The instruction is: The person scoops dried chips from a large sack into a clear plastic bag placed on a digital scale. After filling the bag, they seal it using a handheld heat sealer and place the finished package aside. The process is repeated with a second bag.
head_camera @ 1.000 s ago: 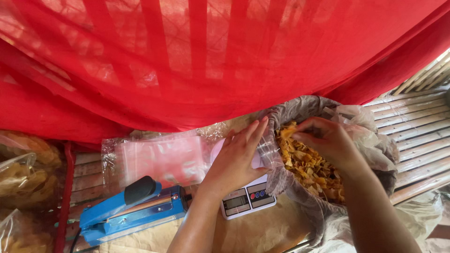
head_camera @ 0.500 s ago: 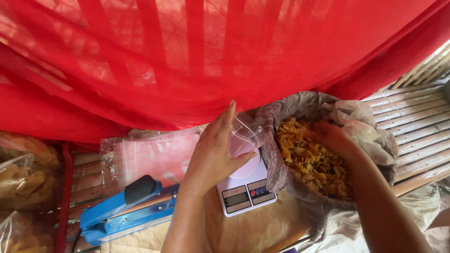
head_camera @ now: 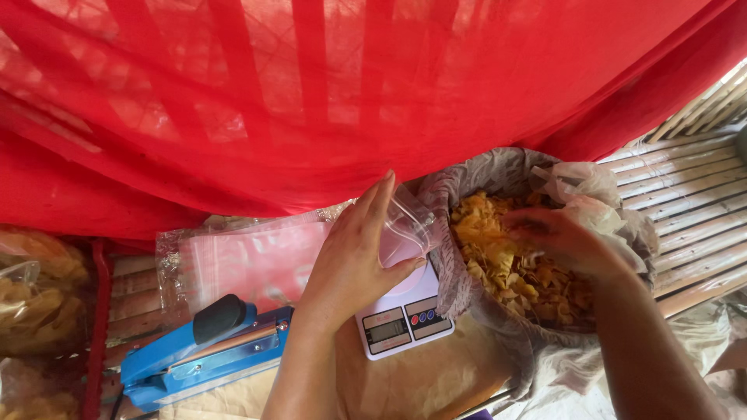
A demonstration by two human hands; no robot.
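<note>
Much of the view is taken by a red cloth hanging low over the bench; below it sits a big sack lined with plastic and well filled with yellow chips; left of that a stack of clear bags lies flat, with a blue heat sealer in front of it, none of them filled or sealed as far as I can see; the small white scale stands between sealer and sack; over it the left hand grips a clear bag, held open and, from here, looking empty; the right hand is down in the chips, fingers curled, though whether it has closed on any I cannot tell; so filling looks barely begun, weighing and sealing not yet done.
</note>
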